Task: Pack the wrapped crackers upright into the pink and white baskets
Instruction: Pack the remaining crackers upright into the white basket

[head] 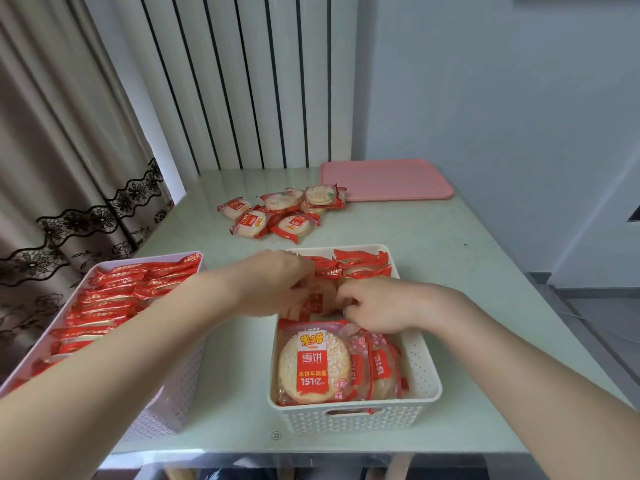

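I see the left grip (273, 285) and right grip (377, 306) pinching one wrapped cracker (320, 296) upright inside the white basket (420, 362).

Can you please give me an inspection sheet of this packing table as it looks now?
Surface: pale green table, glossy, mostly bare at the right.
Job's things: pink basket at left, full of upright crackers; white basket partly filled, some packs leaning at the near end; loose cracker pile at the far side.
Clutter: pink tray at the far right, nothing on it.
Grip: left hand and right hand both closed on one cracker pack inside the white basket.
Cables: nothing seen.
Surroundings: curtain at left, striped wall panel behind, plain wall at right.
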{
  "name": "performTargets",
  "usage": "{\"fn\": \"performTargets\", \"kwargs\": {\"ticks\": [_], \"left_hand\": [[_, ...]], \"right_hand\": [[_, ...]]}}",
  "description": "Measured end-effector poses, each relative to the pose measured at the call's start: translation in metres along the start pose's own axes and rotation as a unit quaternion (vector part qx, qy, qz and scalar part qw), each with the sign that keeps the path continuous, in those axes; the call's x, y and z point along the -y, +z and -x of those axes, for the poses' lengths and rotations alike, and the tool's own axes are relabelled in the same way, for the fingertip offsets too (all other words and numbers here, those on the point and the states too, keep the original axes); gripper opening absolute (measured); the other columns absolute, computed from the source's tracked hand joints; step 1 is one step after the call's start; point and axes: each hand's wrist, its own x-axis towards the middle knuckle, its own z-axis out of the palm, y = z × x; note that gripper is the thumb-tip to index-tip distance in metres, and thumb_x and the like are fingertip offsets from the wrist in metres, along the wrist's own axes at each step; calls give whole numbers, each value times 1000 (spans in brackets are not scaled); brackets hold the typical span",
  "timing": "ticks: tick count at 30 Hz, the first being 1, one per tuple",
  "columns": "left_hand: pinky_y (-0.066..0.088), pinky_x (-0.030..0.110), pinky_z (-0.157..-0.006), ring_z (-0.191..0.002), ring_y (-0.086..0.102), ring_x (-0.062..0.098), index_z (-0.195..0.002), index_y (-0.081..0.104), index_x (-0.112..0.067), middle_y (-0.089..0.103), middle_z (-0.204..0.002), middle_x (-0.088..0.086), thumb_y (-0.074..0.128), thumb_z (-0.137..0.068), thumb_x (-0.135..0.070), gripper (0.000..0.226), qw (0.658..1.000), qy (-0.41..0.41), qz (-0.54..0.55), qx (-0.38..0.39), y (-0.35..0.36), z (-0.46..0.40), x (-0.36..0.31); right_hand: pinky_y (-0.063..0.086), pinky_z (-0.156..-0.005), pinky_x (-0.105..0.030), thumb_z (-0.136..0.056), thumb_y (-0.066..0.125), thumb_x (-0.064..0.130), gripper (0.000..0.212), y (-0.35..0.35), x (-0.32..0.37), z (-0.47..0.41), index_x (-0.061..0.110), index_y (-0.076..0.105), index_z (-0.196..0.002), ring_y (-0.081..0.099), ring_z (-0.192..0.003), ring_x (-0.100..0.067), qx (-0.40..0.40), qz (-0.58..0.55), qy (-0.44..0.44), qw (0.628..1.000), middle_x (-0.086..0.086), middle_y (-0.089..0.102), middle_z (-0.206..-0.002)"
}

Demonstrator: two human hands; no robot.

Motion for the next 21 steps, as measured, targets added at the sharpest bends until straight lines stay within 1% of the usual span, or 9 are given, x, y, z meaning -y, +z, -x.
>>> {"fn": "performTargets", "kwargs": {"ticks": [2, 3, 5, 7, 10, 14, 16, 18, 21], "left_hand": [[33, 28, -68, -85, 49, 16, -98, 55, -16, 53, -93, -6, 50, -100, -27, 11, 999, 3, 40, -36, -1, 5, 5], [32, 28, -67, -84, 48, 15, -96, 53, -16, 52, -92, -7, 49, -101, -26, 11, 998, 3, 51, -46, -1, 7, 6], [33, 29, -68, -82, 47, 16, -93, 50, -19, 51, -91, -6, 47, -101, -26, 11, 996, 5, 56, -62, 0, 9, 6], [34, 29, -68, -82, 48, 17, -95, 52, -17, 53, -90, -5, 47, -101, -27, 13, 997, 4, 50, -66, 1, 10, 3], [40, 31, -71, -83, 50, 19, -102, 54, -14, 54, -91, 0, 45, -104, -30, 18, 999, -6, 36, -37, 2, 10, -1], [49, 41, -75, -82, 56, 23, -104, 51, -14, 59, -93, 5, 38, -106, -33, 23, 999, -12, 18, -32, 1, 8, -5], [49, 44, -75, -82, 59, 27, -103, 52, -11, 62, -93, 8, 38, -106, -32, 25, 999, -11, 2, -47, 4, 5, -6], [49, 45, -74, -81, 58, 27, -100, 52, -12, 61, -91, 6, 42, -104, -32, 23, 998, -10, -3, -58, 7, 4, -5], [50, 38, -73, -85, 58, 22, -102, 55, -17, 59, -96, 1, 57, -94, -36, 20, 999, -13, 22, -32, 9, 3, -3]], "right_hand": [[49, -98, -35, -98, 43, 21, 34, 0, 2, 2, 25, 63, -125, 57, -112, -18, 6, -8, -5, 1000, 4, 60, -130], [49, -95, -33, -97, 45, 22, 32, -1, 3, 4, 24, 66, -121, 58, -109, -16, 7, -10, -6, 1000, 6, 61, -125], [49, -83, -28, -96, 52, 25, 25, -3, 5, 10, 24, 70, -113, 59, -97, -14, 7, -12, -9, 1000, 9, 63, -107], [50, -77, -26, -93, 58, 28, 22, -8, 5, 18, 23, 75, -106, 61, -89, -12, -1, -16, -15, 1000, 11, 67, -96], [50, -73, -24, -90, 64, 31, 18, -15, 2, 30, 23, 78, -99, 64, -84, -8, -6, -40, -21, 999, 15, 69, -89], [42, -64, -18, -89, 69, 34, 16, -15, -1, 36, 23, 77, -98, 59, -78, -2, 7, -49, -39, 998, 17, 65, -85], [45, -65, -21, -88, 71, 32, 14, -14, -3, 36, 23, 75, -97, 59, -79, -4, -25, -65, -26, 997, 15, 65, -84], [48, -69, -25, -88, 68, 27, 8, -15, -7, 37, 24, 71, -95, 59, -82, -6, -86, -75, -5, 994, 13, 63, -87], [48, -69, -25, -89, 62, 20, 15, -17, -19, 42, 28, 60, -101, 60, -86, -6, -175, -140, 18, 974, 9, 62, -96]]}}
